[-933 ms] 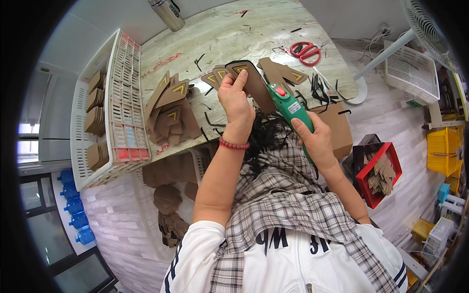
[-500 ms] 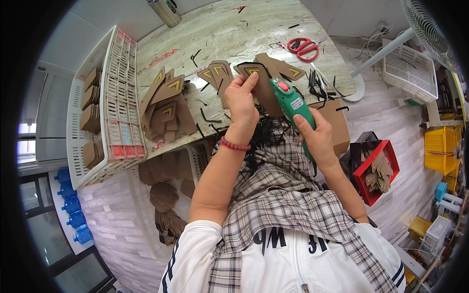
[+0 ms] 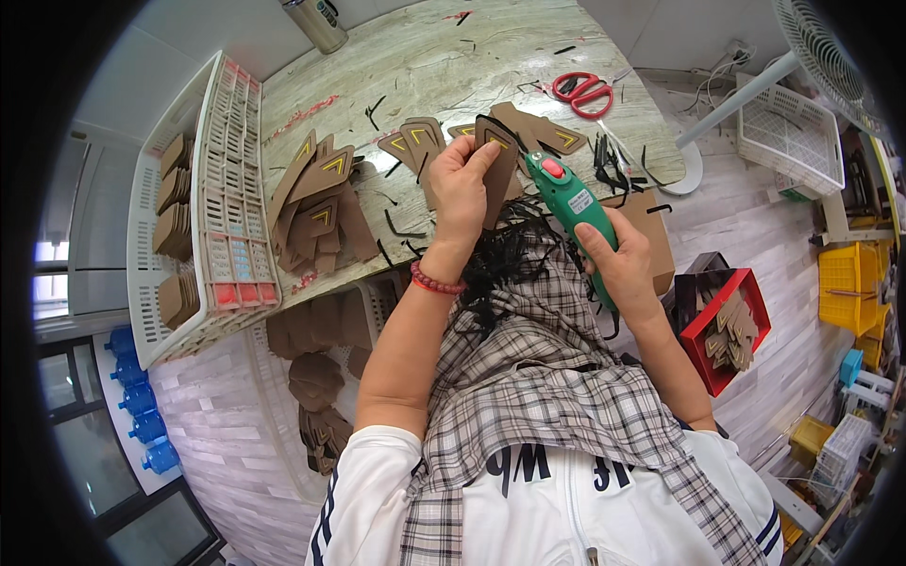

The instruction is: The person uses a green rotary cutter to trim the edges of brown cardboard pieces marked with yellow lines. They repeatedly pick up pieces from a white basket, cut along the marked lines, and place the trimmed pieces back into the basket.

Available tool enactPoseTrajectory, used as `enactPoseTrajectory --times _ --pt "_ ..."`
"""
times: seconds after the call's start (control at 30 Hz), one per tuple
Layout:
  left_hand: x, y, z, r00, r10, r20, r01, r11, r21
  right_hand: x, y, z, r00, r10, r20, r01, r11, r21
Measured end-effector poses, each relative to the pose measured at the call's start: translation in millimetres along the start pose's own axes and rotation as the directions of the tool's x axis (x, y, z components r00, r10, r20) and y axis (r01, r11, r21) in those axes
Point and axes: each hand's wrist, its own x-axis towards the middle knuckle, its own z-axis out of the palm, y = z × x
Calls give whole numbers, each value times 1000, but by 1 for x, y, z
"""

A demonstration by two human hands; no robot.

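Observation:
My left hand point(image 3: 459, 193) pinches a brown flat panel point(image 3: 497, 181) with a yellow V mark and a black strip along its top edge. Wrapped round the handle of a green electric cutter point(image 3: 569, 200) with a red button is my right hand point(image 3: 621, 262). The cutter's head is close beside the panel's right edge; whether it touches cannot be made out. Behind the held panel lie more brown panels point(image 3: 540, 128) with yellow marks. Black trimmings point(image 3: 500, 259) gather on the checked apron point(image 3: 543, 325) below my hands.
More marked panels point(image 3: 319, 203) lie in a heap on the left of the table point(image 3: 415, 80), beside a white crate point(image 3: 203, 208) holding stacked brown pieces. Red-handled scissors point(image 3: 582, 95) rest at the far right. A red box point(image 3: 727, 332) of brown pieces stands lower right.
The held panel has swung from a slant to nearly upright. My left hand has shifted slightly left, and my right hand with the cutter has moved slightly right and down.

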Motion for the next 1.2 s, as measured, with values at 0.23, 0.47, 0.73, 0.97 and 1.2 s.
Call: enactPoseTrajectory --times 0.23,0.47,0.73,0.97,1.2 --pt "6 10 -6 995 -30 94 8 976 220 2 1 -6 999 -40 23 40 999 -6" --pt "4 7 -7 966 -108 236 52 972 231 6 2 -9 998 -59 33 58 998 25" --pt "11 12 -15 912 -150 381 15 942 335 7 -7 -15 999 -32 43 31 999 36" --pt "25 34 -17 856 -224 466 -115 795 595 8 -5 -32 996 -37 76 43 996 -72" --pt "34 47 -14 793 -274 544 -191 736 650 11 -7 -47 989 -84 125 101 985 -137"
